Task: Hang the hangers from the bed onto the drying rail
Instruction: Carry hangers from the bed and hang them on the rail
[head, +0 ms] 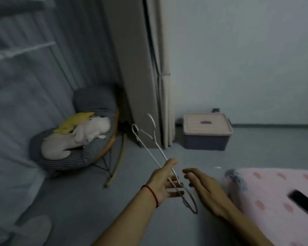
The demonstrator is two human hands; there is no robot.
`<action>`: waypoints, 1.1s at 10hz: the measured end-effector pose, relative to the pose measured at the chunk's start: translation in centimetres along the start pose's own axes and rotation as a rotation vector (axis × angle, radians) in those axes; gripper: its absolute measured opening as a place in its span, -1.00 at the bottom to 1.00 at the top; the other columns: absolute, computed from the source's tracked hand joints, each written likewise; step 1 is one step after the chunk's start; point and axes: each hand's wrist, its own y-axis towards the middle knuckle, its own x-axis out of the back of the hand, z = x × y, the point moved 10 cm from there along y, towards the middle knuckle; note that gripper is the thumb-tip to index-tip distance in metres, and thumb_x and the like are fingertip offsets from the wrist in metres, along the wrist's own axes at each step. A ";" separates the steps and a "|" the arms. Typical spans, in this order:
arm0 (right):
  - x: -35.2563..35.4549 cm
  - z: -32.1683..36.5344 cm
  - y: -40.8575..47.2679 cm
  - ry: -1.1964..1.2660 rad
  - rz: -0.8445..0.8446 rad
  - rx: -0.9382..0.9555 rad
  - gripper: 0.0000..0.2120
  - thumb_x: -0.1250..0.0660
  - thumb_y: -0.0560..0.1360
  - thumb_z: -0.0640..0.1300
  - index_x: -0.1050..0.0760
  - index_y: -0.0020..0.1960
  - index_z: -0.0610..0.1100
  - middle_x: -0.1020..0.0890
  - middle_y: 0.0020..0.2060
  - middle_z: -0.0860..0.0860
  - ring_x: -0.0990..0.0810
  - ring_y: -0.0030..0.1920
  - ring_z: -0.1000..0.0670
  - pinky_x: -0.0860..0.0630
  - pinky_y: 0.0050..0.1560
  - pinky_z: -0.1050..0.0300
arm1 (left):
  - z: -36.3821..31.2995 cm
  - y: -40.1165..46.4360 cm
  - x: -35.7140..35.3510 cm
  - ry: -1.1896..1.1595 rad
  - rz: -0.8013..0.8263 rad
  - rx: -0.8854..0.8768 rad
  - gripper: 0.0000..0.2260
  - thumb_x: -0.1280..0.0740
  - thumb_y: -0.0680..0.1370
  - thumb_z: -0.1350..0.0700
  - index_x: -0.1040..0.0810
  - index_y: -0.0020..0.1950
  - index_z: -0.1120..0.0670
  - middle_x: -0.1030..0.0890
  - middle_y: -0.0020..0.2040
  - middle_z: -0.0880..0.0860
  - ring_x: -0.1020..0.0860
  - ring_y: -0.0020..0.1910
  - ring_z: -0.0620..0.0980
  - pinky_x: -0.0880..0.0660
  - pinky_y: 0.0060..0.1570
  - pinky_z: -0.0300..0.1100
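Observation:
My left hand (164, 181), with a red string on the wrist, holds thin white wire hangers (150, 150) between thumb and fingers; their ends point up and away toward the curtain, and a loop hangs below the hand. Close beside them on the right, my right hand (205, 189) is stretched forward with relaxed fingers and holds nothing. The bed (274, 201), under a pink dotted cover, lies at the lower right. A white drying rail (21, 50) crosses the upper left, blurred.
A round striped chair (89, 153) with plush toys stands at the left. A beige curtain (137, 68) hangs in the middle. A lidded storage box (207, 132) sits on the floor by the wall. A dark phone (304, 203) lies on the bed.

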 end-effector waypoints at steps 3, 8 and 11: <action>-13.8 17.1 15.4 0.094 0.223 0.155 -0.53 0.03 0.60 0.34 -0.56 0.16 0.17 -0.65 0.01 0.23 -0.63 -0.03 0.15 -0.58 0.07 0.01 | -14.2 0.9 25.2 -0.300 -0.295 -0.136 -0.42 -0.46 0.31 -0.34 -0.56 0.09 0.08 -0.56 -0.15 0.19 -0.60 -0.15 0.19 -0.59 -0.03 0.24; -27.7 34.5 30.1 0.359 0.997 0.198 -0.73 -0.10 0.69 0.01 -0.58 0.05 0.07 -0.69 0.05 0.15 -0.66 -0.08 0.32 -0.53 -0.09 0.44 | -28.3 0.4 37.8 -0.395 -0.536 -0.279 -0.22 -0.50 0.19 -0.40 -0.62 0.22 0.10 -0.65 0.15 0.19 -0.59 0.18 0.23 -0.50 0.21 0.17; -31.3 40.3 36.7 0.468 1.066 0.156 -0.53 -0.16 0.66 0.02 -0.48 0.33 -0.35 -0.59 0.19 -0.31 -0.55 0.01 -0.13 -0.54 -0.12 0.12 | -37.2 -3.0 41.5 -0.237 -0.798 -0.305 -0.41 -0.32 0.37 -0.45 -0.66 -0.14 0.10 -0.69 -0.23 0.11 -0.61 -0.27 0.01 -0.55 -0.21 -0.18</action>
